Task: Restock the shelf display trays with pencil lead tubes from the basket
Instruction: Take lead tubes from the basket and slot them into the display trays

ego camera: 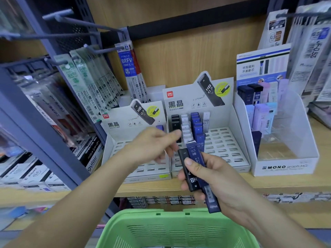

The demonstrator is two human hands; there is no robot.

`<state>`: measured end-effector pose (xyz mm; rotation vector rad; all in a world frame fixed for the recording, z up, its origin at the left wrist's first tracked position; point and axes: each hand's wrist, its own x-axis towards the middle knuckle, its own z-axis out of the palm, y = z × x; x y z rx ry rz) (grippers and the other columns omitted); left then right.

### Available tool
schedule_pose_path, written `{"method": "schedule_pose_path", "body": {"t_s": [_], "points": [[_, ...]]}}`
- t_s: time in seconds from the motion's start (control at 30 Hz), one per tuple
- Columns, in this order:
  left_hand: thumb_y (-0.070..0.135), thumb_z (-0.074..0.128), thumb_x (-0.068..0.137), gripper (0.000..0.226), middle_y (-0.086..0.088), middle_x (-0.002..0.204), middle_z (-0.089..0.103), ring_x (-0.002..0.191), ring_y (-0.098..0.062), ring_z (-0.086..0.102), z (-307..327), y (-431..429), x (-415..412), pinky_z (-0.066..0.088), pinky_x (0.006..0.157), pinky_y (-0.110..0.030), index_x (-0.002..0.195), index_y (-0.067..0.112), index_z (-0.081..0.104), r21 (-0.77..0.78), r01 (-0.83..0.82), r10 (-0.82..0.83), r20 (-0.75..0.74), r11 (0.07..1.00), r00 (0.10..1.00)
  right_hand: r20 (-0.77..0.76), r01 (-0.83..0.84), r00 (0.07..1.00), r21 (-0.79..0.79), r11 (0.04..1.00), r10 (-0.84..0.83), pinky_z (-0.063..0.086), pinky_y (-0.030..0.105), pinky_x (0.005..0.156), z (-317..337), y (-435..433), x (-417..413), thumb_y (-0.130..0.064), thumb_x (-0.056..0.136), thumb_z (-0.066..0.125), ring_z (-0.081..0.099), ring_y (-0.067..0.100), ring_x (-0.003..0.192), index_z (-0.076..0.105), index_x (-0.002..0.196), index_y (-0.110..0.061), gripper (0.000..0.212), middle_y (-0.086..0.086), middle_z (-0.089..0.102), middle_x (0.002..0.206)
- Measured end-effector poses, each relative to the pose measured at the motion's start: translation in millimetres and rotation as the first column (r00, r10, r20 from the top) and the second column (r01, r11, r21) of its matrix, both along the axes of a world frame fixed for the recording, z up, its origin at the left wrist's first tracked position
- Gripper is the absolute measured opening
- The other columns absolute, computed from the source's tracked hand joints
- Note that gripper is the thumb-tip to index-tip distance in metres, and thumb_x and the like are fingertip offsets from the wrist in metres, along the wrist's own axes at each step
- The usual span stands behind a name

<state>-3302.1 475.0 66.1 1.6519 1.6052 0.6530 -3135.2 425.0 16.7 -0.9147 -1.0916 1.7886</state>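
Just in front of the middle display tray (pixel 237 122), filled only in its back-left rows, my right hand (pixel 211 179) grips several lead tubes (pixel 194 153), my blurred left hand (pixel 152 145) reaches alongside, its hold unreadable, and most slots stand empty.

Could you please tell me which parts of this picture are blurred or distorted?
Head view: the left hand is motion-smeared at its fingertips; the tubes in the right hand are sharp, print legible; hooks and packets at the left edge are soft and bent by the wide lens; light is even.
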Motion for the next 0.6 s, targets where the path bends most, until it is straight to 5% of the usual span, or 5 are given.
{"method": "schedule_pose_path", "body": {"t_s": [0.1, 0.3, 0.47, 0.6], "points": [[0.048, 0.066, 0.073, 0.041, -0.001, 0.063, 0.06, 0.055, -0.01, 0.049, -2.8, -24.3, 4.1, 0.045, 0.052, -0.023, 0.08, 0.009, 0.075, -0.079, 0.124, -0.106, 0.202, 0.989, 0.974, -0.016, 0.009, 1.0, 0.011, 1.0, -0.009, 0.038, 0.019, 0.038, 2.4, 0.6, 2.5, -0.016, 0.091, 0.059, 0.066, 0.017, 0.06, 0.066, 0.099, -0.008, 0.013, 0.014, 0.071, 0.078], [0.013, 0.073, 0.066, 0.014, -0.01, 0.065, 0.067, 0.051, -0.012, 0.06, 0.1, -29.6, -4.0, 0.054, 0.052, -0.019, 0.079, 0.008, 0.073, -0.067, 0.015, 0.024, 0.541, 0.998, 0.841, -0.006, 0.059, 0.998, 0.002, 0.998, -0.059, 0.031, 0.017, 0.034, 13.5, -0.4, 14.5, -0.022, 0.079, 0.063, 0.057, 0.015, 0.049, 0.065, 0.105, -0.007, 0.03, 0.02, 0.073, 0.084], [-0.001, 0.07, 0.081, 0.025, -0.004, 0.063, 0.067, 0.054, -0.015, 0.061, 16.5, -45.1, -10.3, 0.053, 0.056, -0.024, 0.099, 0.015, 0.067, -0.131, 0.311, -0.277, 0.23, 0.941, 0.933, 0.024, 0.219, 0.975, 0.062, 0.974, -0.221, 0.032, 0.018, 0.035, 22.6, -3.8, 11.7, -0.015, 0.094, 0.06, 0.054, 0.013, 0.049, 0.061, 0.097, -0.006, 0.009, 0.008, 0.066, 0.074], [-0.006, 0.072, 0.078, 0.046, -0.002, 0.059, 0.065, 0.056, -0.019, 0.063, 19.8, -48.1, -4.0, 0.054, 0.056, -0.027, 0.109, 0.024, 0.057, -0.12, 0.405, -0.378, 0.193, 0.907, 0.905, 0.021, 0.305, 0.951, 0.08, 0.949, -0.307, 0.04, 0.019, 0.039, 25.8, -5.9, 3.1, -0.017, 0.095, 0.06, 0.064, 0.012, 0.055, 0.064, 0.095, -0.011, 0.007, 0.004, 0.065, 0.07]]}}
